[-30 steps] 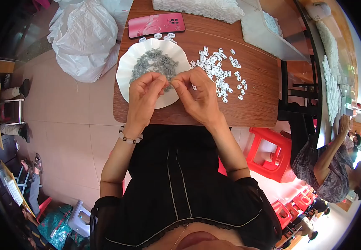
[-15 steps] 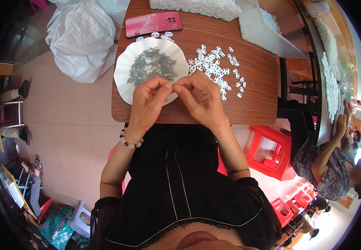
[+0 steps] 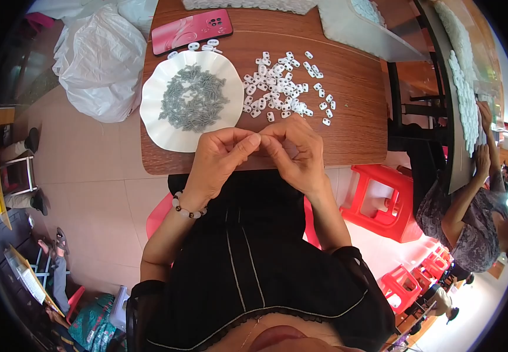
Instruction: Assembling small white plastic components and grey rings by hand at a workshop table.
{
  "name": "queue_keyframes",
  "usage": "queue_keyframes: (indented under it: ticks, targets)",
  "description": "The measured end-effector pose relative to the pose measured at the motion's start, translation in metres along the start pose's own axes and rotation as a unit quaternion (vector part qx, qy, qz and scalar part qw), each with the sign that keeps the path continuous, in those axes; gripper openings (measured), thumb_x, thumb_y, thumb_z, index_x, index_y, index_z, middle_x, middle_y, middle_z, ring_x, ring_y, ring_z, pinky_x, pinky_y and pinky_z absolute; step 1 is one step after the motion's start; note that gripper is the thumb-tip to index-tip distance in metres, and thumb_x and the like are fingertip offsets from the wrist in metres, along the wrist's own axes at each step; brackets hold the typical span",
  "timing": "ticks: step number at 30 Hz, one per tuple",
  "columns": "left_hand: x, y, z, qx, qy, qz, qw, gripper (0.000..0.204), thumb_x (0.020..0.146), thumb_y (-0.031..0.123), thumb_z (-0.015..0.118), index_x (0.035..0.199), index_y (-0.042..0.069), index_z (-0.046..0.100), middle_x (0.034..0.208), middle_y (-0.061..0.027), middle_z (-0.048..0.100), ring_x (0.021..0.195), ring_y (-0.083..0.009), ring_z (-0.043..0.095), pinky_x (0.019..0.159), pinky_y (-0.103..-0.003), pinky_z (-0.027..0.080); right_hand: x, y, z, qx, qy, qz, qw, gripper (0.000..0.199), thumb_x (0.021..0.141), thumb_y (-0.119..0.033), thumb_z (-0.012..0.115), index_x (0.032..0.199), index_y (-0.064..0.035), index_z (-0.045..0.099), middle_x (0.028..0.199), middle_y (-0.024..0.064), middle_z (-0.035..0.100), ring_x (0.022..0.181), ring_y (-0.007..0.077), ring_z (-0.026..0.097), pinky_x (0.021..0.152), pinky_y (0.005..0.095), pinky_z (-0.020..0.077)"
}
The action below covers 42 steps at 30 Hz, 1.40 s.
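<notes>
My left hand (image 3: 217,163) and my right hand (image 3: 298,154) meet just over the table's near edge. Thumb and forefinger of each are pinched together, tips touching or nearly so; whatever lies between them is too small to make out. Beyond my left hand stands a white plate with a wavy rim (image 3: 149,111), bearing a heap of small grey rod-like pieces (image 3: 192,98). Past my right hand, small white oblong pieces with two dark holes (image 3: 276,82) are scattered over the brown wooden table (image 3: 354,129).
A pink phone (image 3: 189,33) lies behind the plate, a few white pieces beside it. At the back right stands a white tray (image 3: 359,32). A white plastic bag (image 3: 98,64) sits left of the table, a red stool (image 3: 380,202) to the right. Another person's arms (image 3: 471,188) reach over a neighbouring table.
The view has shifted, so the table and plate appear further left. My hands stay pinched together and now sit clear of the grey heap, nearer the table's front edge.
</notes>
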<state>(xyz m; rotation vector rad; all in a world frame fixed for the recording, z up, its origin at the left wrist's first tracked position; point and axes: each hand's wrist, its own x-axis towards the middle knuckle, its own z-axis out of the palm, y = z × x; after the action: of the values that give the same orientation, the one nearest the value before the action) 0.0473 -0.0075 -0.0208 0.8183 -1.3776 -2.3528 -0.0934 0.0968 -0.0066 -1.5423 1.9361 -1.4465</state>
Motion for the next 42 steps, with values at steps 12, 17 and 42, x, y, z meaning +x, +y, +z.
queue_keyframes:
  ticks: [12, 17, 42]
  targets:
    - [0.004, -0.01, 0.015, -0.059, -0.03, -0.064, 0.996, 0.021, 0.088, 0.019, 0.067, 0.092, -0.001, 0.067, 0.078, -0.0026, 0.064, 0.062, -0.0037, 0.049, 0.056, -0.018, 0.039, -0.02, 0.009, -0.02, 0.0, 0.013, 0.01, 1.0, 0.01, 0.076, 0.001, 0.068, 0.084, -0.0045, 0.067, 0.073, 0.0045, 0.061, 0.068, 0.0199, 0.052, 0.061, 0.0302, 0.0416]
    - [0.006, -0.014, 0.017, -0.061, -0.03, -0.065, 0.996, 0.02, 0.088, 0.019, 0.066, 0.093, 0.0, 0.067, 0.079, -0.0017, 0.064, 0.064, -0.0037, 0.051, 0.058, -0.018, 0.041, -0.027, 0.012, -0.021, 0.029, 0.007, 0.014, 0.999, 0.012, 0.08, 0.0, 0.067, 0.091, -0.005, 0.069, 0.074, 0.0033, 0.061, 0.07, 0.0166, 0.054, 0.063, 0.0288, 0.0439]
    - [0.001, -0.011, 0.027, 0.075, -0.012, 0.019, 0.997, 0.014, 0.089, 0.011, 0.064, 0.094, -0.002, 0.066, 0.08, 0.0016, 0.062, 0.072, -0.0012, 0.052, 0.063, -0.016, 0.042, -0.037, 0.0, -0.023, 0.241, 0.077, 0.271, 0.929, 0.01, 0.082, 0.0, 0.069, 0.092, 0.0028, 0.069, 0.079, 0.0055, 0.067, 0.074, 0.0081, 0.061, 0.066, 0.0192, 0.0477]
